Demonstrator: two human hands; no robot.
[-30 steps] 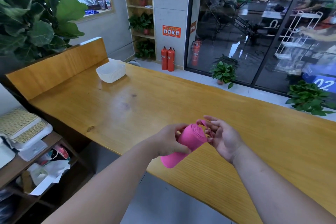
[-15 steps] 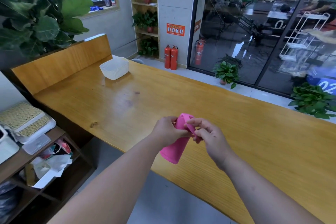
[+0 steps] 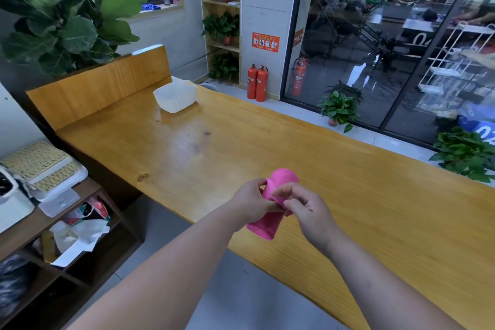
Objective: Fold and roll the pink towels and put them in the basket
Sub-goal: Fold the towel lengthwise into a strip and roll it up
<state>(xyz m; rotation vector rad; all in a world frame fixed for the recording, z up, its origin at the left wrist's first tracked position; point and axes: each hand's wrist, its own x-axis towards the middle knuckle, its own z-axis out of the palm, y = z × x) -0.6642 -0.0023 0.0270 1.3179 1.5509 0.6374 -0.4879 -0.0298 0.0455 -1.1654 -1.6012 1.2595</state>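
Note:
A rolled pink towel is held tilted in the air over the near edge of the wooden table. My left hand grips the roll around its middle from the left. My right hand pinches a loose flap of the towel at the roll's right side with fingers curled. The white ribbed basket stands at the table's far left end, well away from both hands, and looks empty from here.
A wooden panel rises at the table's far left end, with a large leafy plant behind it. A low shelf with boxes and papers stands to the left. Potted plants and glass doors line the right side.
My right hand went from open beside the roll to pinching its loose flap. The roll tipped more upright in my left hand.

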